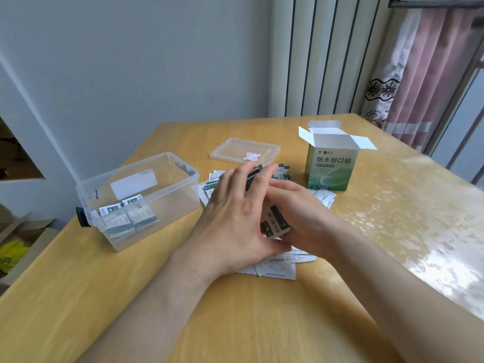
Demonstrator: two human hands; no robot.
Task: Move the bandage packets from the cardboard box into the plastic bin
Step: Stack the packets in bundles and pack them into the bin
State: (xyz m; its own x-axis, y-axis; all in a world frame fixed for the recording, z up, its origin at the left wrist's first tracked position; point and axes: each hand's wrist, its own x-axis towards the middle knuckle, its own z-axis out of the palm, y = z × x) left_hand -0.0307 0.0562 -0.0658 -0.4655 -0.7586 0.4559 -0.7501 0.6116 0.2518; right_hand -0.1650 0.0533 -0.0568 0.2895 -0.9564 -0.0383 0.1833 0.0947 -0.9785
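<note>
While both hands clamp a stack of bandage packets (275, 224) between them just above the table (262, 323), the coming move turns on one relation: the plastic bin (172, 203) sits left of the grip, near but not touching.

Left hand (235, 216) is on the bin side, fingers laid along the stack's left face and over its far end, thumb tucked under the near end. Right hand (301, 216) cups the right face, fingers curled round. The stack's long axis runs away from the person, far end leaning a little left. Reads as squaring up before a drop.

The bin is open-topped, with some packets (128, 218) lying in its near-left corner. Loose packets (277, 267) lie on the table under and beyond the hands. Cardboard box (331, 166) stands upright, flaps open, far right, well apart from the bin; inside not visible. Lid (245, 150) lies flat behind the hands.

Judgement: the left hand is nearer, so the carry likely goes leftward over the bin's right wall.
</note>
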